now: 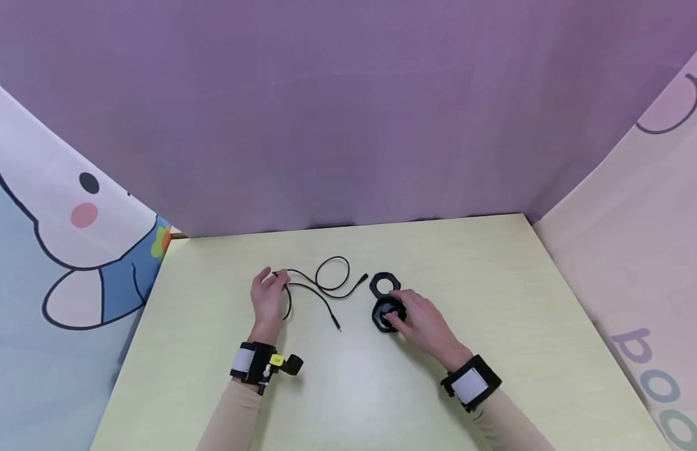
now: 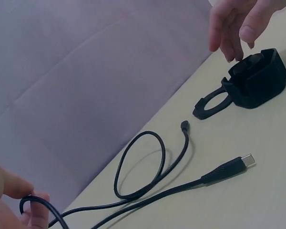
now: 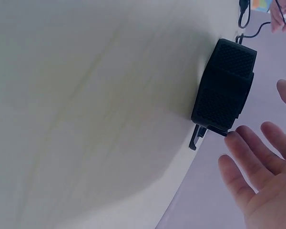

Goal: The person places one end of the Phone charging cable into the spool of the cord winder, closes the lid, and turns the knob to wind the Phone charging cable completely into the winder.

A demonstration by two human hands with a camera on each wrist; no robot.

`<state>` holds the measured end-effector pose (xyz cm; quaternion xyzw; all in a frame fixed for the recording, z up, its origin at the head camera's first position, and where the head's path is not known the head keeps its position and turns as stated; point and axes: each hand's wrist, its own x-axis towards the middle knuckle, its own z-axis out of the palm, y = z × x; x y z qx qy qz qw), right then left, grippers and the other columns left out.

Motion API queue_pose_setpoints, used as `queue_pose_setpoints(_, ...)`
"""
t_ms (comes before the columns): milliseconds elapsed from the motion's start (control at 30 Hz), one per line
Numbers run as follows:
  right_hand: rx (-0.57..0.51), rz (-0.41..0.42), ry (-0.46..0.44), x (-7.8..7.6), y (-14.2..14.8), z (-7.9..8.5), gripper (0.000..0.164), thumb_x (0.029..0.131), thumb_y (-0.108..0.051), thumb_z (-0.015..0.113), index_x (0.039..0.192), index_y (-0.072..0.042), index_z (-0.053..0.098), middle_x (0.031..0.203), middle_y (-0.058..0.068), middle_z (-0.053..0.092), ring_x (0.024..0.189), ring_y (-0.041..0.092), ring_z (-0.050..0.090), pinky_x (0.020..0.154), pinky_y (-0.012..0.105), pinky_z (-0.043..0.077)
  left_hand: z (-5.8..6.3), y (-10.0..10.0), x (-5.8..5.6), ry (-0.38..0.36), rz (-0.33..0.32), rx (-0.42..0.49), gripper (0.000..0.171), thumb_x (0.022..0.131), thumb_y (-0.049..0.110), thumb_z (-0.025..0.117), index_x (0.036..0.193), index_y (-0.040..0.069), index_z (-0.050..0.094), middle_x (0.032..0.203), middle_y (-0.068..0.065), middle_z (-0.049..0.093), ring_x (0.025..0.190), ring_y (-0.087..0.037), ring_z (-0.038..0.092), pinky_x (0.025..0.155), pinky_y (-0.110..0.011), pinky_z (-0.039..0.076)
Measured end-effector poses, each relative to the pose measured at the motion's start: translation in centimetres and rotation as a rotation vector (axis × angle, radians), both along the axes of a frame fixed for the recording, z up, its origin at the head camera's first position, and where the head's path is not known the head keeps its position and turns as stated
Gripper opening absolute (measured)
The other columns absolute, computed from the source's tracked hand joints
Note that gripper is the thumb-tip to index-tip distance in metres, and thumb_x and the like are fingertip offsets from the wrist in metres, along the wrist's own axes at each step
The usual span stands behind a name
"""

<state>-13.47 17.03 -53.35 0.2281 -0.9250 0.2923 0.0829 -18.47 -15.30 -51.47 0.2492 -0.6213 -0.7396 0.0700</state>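
A black USB cable (image 1: 326, 292) lies in loose loops on the table, one metal-tipped plug (image 2: 248, 161) facing right in the left wrist view. My left hand (image 1: 267, 297) pinches a bend of this cable between thumb and fingers at its left end. To the right is a small black octagonal case (image 2: 261, 81), with a flat ring-shaped flap (image 2: 212, 104) folded out on its far side. Just over the case is my right hand (image 1: 426, 324), thumb and fingers spread apart. Its fingertips (image 3: 232, 138) come right at the case's edge in the right wrist view.
The pale table (image 1: 348, 388) ends at a purple backdrop (image 1: 348, 125). Printed cartoon panels stand along the left side (image 1: 100, 250) and right side (image 1: 636, 250). The cable's other end (image 1: 364, 277) lies close to the case's flap.
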Motion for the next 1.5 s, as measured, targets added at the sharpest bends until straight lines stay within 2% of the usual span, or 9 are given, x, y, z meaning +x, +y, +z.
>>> queue_pose_setpoints(167,-0.002,0.021,0.037,-0.2,-0.1,0.2,0.046,0.096,-0.023,0.076,0.132,0.001,0.062,0.124,0.016,0.068,0.112,0.033,0.067,0.096,0.051,0.054,0.8,0.2,0.0,0.130,-0.012,0.022,0.051,0.106,0.003,0.053,0.152,-0.005,0.034,0.142,-0.027,0.058,0.087,-0.006,0.067,0.083,-0.018,0.054)
queue_pose_setpoints(300,-0.018,0.024,0.077,-0.4,-0.3,0.7,0.042,0.097,-0.023,0.074,0.130,0.000,0.063,0.125,0.016,0.068,0.114,0.033,0.066,0.097,0.050,0.053,2.0,0.6,0.3,0.218,-0.081,-0.044,0.044,0.107,0.001,0.050,0.149,-0.005,0.040,0.144,-0.025,0.059,0.082,-0.005,0.067,0.075,-0.016,0.051)
queue_pose_setpoints(467,-0.085,0.048,0.134,-0.9,-1.0,1.8,0.042,0.097,-0.019,0.074,0.132,0.000,0.062,0.127,0.015,0.067,0.118,0.033,0.064,0.100,0.049,0.052,4.2,1.3,1.1,0.307,-0.196,-0.168,0.039,0.106,0.004,0.054,0.145,-0.001,0.052,0.138,-0.019,0.065,0.081,-0.006,0.066,0.073,-0.020,0.048)
queue_pose_setpoints(533,-0.124,0.064,0.140,-1.1,-1.5,2.4,0.042,0.097,-0.017,0.073,0.134,0.000,0.061,0.129,0.015,0.066,0.121,0.031,0.063,0.102,0.049,0.051,5.0,1.6,1.4,0.340,-0.221,-0.202,0.037,0.107,0.006,0.056,0.143,0.002,0.056,0.135,-0.017,0.067,0.081,-0.008,0.066,0.073,-0.022,0.047)
queue_pose_setpoints(733,-0.222,0.091,0.138,-1.6,-3.5,4.2,0.045,0.098,-0.016,0.071,0.138,0.000,0.058,0.132,0.013,0.065,0.125,0.027,0.060,0.107,0.045,0.049,6.9,2.5,2.3,0.440,-0.243,-0.210,0.033,0.105,0.007,0.058,0.138,0.002,0.062,0.132,-0.016,0.069,0.083,-0.013,0.066,0.072,-0.018,0.046)
queue_pose_setpoints(933,-0.313,0.105,0.122,-1.8,-5.7,6.2,0.050,0.100,-0.015,0.069,0.146,-0.001,0.053,0.140,0.013,0.061,0.132,0.027,0.055,0.109,0.044,0.047,8.7,3.3,3.1,0.549,-0.272,-0.237,0.028,0.105,0.003,0.057,0.131,-0.004,0.064,0.126,-0.021,0.071,0.082,-0.009,0.066,0.079,-0.020,0.053)
queue_pose_setpoints(1233,-0.408,0.186,0.045,-2.1,-8.2,7.9,0.041,0.102,-0.013,0.066,0.141,-0.001,0.059,0.137,0.012,0.066,0.129,0.027,0.060,0.103,0.043,0.052,9.4,4.3,4.0,0.603,-0.290,-0.384,0.021,0.105,0.009,0.060,0.120,0.006,0.075,0.112,-0.010,0.074,0.086,-0.015,0.066,0.070,-0.019,0.048)
queue_pose_setpoints(1367,-0.434,0.218,-0.034,-1.9,-8.8,8.1,0.028,0.104,-0.014,0.063,0.130,-0.003,0.067,0.127,0.010,0.071,0.122,0.024,0.064,0.104,0.041,0.051,9.4,4.7,4.1,0.645,-0.291,-0.395,0.019,0.104,0.009,0.061,0.117,0.003,0.075,0.111,-0.013,0.075,0.085,-0.017,0.066,0.073,-0.020,0.051)
queue_pose_setpoints(1500,-0.437,0.240,-0.072,-1.6,-9.0,8.1,0.018,0.105,-0.013,0.060,0.118,-0.006,0.070,0.116,0.005,0.074,0.114,0.021,0.067,0.101,0.041,0.052,9.5,4.7,4.1,0.683,-0.273,-0.403,0.018,0.103,0.006,0.062,0.115,0.000,0.075,0.109,-0.018,0.075,0.084,-0.012,0.064,0.075,-0.019,0.051)
